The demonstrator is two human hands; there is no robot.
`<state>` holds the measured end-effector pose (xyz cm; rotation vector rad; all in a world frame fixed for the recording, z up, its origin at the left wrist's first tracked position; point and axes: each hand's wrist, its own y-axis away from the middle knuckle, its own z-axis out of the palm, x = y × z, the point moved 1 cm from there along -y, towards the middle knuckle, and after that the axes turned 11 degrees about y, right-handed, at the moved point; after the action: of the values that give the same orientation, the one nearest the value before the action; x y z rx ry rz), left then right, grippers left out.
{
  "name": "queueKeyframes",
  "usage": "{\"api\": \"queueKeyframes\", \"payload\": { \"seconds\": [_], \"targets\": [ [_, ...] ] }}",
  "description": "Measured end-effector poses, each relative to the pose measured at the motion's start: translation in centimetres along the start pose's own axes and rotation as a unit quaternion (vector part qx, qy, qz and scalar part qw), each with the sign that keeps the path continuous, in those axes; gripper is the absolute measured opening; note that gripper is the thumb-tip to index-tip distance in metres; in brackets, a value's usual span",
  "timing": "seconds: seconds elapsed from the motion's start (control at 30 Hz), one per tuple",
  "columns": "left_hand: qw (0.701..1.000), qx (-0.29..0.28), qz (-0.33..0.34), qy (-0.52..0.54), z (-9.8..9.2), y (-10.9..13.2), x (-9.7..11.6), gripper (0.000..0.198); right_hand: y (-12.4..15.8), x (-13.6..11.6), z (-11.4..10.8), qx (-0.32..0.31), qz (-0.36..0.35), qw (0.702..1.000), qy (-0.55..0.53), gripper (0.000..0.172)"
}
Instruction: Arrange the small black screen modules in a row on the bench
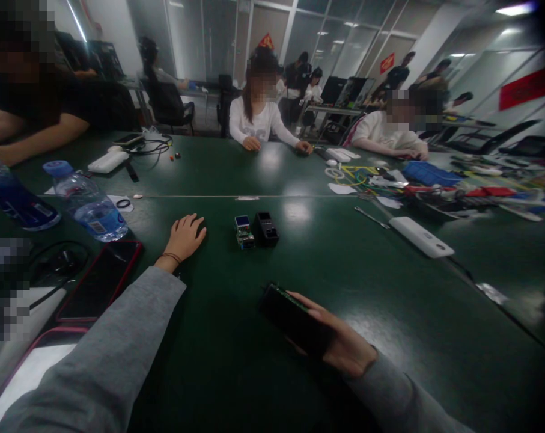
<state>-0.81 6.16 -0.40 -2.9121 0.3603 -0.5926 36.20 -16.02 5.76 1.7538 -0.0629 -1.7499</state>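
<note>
My left hand [185, 237] lies flat on the dark green table [218, 325], fingers loosely spread and holding nothing. My right hand [347, 343] is wrapped round a dark, flat, phone-like device [294, 322], held tilted above the tabletop; green detail shows along its upper edge, and the rest is too dark to make out. Past the hands, a small circuit board with a screen [244, 232] stands beside a black plastic casing [267, 229]. The board is closer to my left hand, a short gap to the right of its fingers.
Left of my left arm are a clear water bottle [89, 204], a dark blue bottle [20, 195] and a red-edged phone [100, 281]. A white power strip [420, 236] and a thin metal tool [371, 218] lie right. Cables surround a blue basket [431, 173]. People sit across the table.
</note>
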Motion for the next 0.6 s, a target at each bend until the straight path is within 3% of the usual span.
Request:
{"api": "queueKeyframes", "payload": {
  "seconds": [0.1,0.23,0.3,0.4,0.47,0.6],
  "targets": [
    [1.000,0.001,-0.003,-0.001,-0.1,0.0,0.2,0.054,-1.0,-1.9,-3.8,0.133,-0.080,0.986,0.066,0.068],
    [1.000,-0.002,-0.008,0.003,-0.4,0.2,0.5,0.054,-4.8,-5.1,-9.1,0.317,-0.164,0.925,0.127,0.069],
    [1.000,-0.005,-0.009,0.007,-0.6,0.2,0.6,0.054,-7.4,-6.2,-10.8,0.396,-0.212,0.865,0.223,0.072],
    [1.000,-0.006,-0.010,0.009,-0.6,0.2,0.6,0.054,-11.0,-7.0,-11.3,0.496,-0.262,0.721,0.408,0.068],
    [1.000,-0.004,-0.011,0.009,-0.6,0.2,0.5,0.054,-12.9,-7.0,-10.4,0.517,-0.252,0.641,0.508,0.065],
    [1.000,0.001,-0.009,0.005,-0.3,0.2,0.4,0.054,-15.1,-6.2,-7.9,0.445,-0.231,0.569,0.652,0.068]
  ]
}}
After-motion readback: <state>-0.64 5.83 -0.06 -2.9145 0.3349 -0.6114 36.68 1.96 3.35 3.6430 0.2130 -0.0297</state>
